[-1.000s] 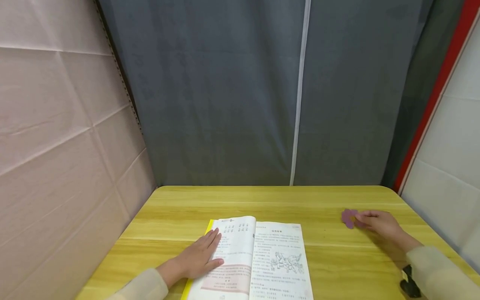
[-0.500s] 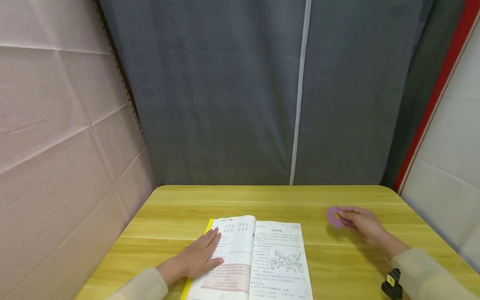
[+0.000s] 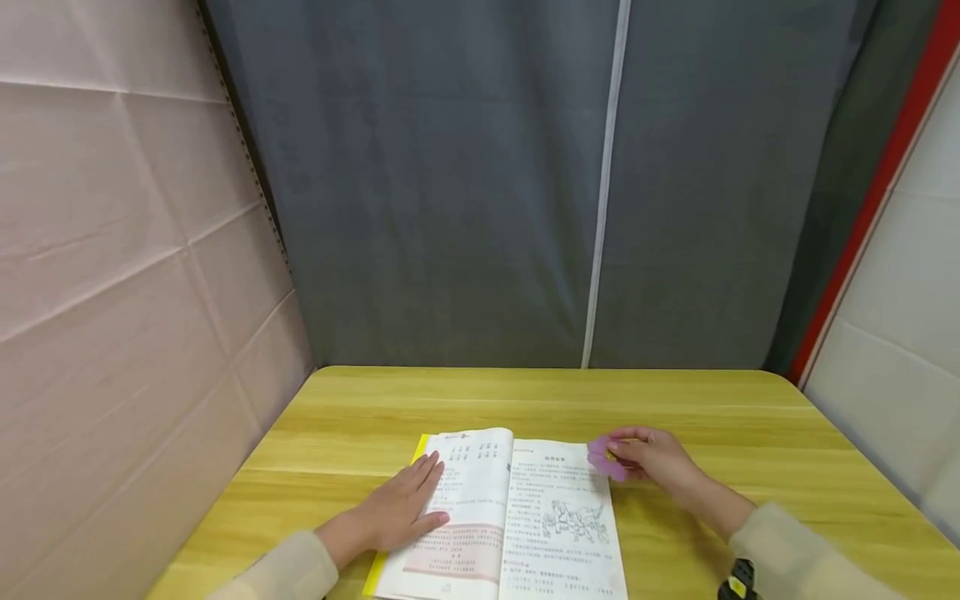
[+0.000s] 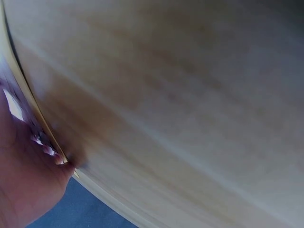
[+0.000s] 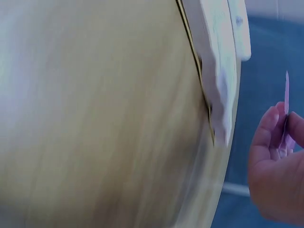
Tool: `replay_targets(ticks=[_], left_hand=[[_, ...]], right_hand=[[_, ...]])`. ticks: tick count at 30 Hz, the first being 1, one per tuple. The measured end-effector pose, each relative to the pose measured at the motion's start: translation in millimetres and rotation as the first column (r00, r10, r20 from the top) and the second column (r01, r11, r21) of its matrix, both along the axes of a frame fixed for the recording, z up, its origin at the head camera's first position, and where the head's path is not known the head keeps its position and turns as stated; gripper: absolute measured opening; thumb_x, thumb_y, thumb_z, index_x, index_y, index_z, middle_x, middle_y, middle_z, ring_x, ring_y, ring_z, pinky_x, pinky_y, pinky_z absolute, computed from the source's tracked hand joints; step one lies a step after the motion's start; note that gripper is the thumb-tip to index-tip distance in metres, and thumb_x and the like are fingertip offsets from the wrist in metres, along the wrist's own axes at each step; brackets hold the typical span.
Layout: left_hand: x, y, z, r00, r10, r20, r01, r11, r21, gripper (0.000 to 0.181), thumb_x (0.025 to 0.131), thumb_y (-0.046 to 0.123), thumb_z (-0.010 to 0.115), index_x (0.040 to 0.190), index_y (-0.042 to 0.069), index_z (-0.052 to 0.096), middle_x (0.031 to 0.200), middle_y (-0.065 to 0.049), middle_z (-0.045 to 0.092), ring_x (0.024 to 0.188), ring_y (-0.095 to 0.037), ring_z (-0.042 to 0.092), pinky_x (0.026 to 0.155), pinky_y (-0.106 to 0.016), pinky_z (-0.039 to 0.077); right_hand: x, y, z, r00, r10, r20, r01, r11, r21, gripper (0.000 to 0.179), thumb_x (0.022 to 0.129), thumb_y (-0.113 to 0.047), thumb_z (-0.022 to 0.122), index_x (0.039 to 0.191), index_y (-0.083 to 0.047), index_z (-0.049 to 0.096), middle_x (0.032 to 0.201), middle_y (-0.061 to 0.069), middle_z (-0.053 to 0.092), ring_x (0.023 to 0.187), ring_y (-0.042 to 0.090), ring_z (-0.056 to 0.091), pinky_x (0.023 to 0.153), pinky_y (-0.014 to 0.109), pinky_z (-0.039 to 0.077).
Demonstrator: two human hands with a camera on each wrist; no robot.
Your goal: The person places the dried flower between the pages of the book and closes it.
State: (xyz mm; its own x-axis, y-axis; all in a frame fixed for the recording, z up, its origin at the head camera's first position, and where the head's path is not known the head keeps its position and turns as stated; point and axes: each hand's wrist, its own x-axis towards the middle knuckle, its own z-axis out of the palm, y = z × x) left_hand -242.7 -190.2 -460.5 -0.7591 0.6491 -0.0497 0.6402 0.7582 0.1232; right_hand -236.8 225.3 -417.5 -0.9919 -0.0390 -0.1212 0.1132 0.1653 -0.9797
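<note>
An open book [image 3: 558, 521] with a yellow cover edge lies on the table, its pages printed with text and a line drawing. Flat on the left page rests my left hand [image 3: 397, 510], fingers straight; the left wrist view shows that hand [image 4: 33, 175] at the book's edge. My right hand [image 3: 663, 465] pinches a thin purple flower-shaped cutout [image 3: 606, 460] with a yellow centre, over the right page's upper outer corner. Edge-on in the right wrist view, the cutout stands between thumb and fingers of the hand [image 5: 278, 166], apart from the book.
The wooden table [image 3: 360, 417] reaches back to a dark grey curtain [image 3: 450, 208]. A pale cloth wall [image 3: 135, 275] stands on the left, a white one [image 3: 900, 333] with a red strip on the right. A black device [image 3: 738, 579] sits at my right wrist.
My right hand has lifted the purple flower cutout off the table's right side and carried it left to the book's right page. My left hand has stayed on the left page.
</note>
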Motion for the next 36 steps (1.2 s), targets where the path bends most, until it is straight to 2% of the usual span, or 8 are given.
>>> replay_targets(ticks=[7,13,21,28,33,36], left_hand=[[0.0,1.2,2.7,0.999,0.028,0.044,-0.028,1.000,-0.005,0.086,0.098,0.065,0.023,0.153,-0.001,0.019,0.160,-0.018,0.012,0.145,-0.034,0.013,0.114,-0.049,0.019],[3.4,2.1,6.0,0.998,0.033,0.050,-0.033,0.999,-0.004,0.085,0.099,0.063,0.024,0.153,-0.002,0.019,0.160,-0.019,0.012,0.145,-0.034,0.013,0.114,-0.049,0.019],[3.1,2.3,5.6,0.999,0.029,0.041,-0.029,1.000,-0.002,0.084,0.099,0.062,0.025,0.153,-0.002,0.019,0.159,-0.019,0.013,0.145,-0.034,0.014,0.114,-0.050,0.019],[4.5,2.9,9.3,1.000,0.012,0.027,-0.012,1.000,0.015,0.081,0.101,0.058,0.028,0.152,-0.005,0.021,0.158,-0.021,0.015,0.144,-0.036,0.015,0.114,-0.050,0.020],[6.7,2.8,10.5,0.999,0.004,0.033,-0.005,1.000,0.017,0.081,0.101,0.058,0.029,0.151,-0.006,0.021,0.158,-0.022,0.015,0.144,-0.037,0.016,0.113,-0.051,0.020],[6.2,3.1,9.3,0.999,0.009,0.035,-0.010,1.000,0.018,0.081,0.101,0.058,0.029,0.151,-0.005,0.021,0.158,-0.022,0.015,0.144,-0.037,0.016,0.113,-0.051,0.021]], right_hand=[[4.7,-41,-6.6,1.000,0.018,-0.019,-0.017,0.999,0.045,0.029,0.088,-0.007,0.071,0.111,0.008,0.062,0.089,0.007,0.070,0.076,0.018,0.063,0.068,0.032,0.055],[8.4,-67,-9.4,1.000,0.030,-0.006,-0.030,0.998,0.055,0.027,0.083,-0.003,0.075,0.106,0.005,0.063,0.082,0.007,0.066,0.068,0.016,0.060,0.061,0.029,0.053],[7.9,-87,-13.2,0.999,0.049,0.004,-0.050,0.992,0.120,0.030,0.081,-0.006,0.078,0.105,0.003,0.064,0.079,0.007,0.064,0.064,0.014,0.059,0.058,0.029,0.051],[3.9,-97,-19.1,0.994,0.103,-0.031,-0.098,0.988,0.115,0.030,0.079,-0.001,0.078,0.103,0.005,0.062,0.074,0.007,0.062,0.059,0.014,0.060,0.053,0.028,0.053],[3.6,-102,-24.1,0.990,0.110,-0.092,-0.088,0.973,0.214,0.027,0.076,0.000,0.079,0.097,0.004,0.063,0.071,0.006,0.061,0.061,0.013,0.058,0.051,0.026,0.049],[3.9,-105,-24.0,0.982,0.118,-0.145,-0.070,0.951,0.300,0.027,0.073,-0.001,0.081,0.094,0.001,0.064,0.072,0.004,0.060,0.067,0.015,0.056,0.056,0.027,0.049]])
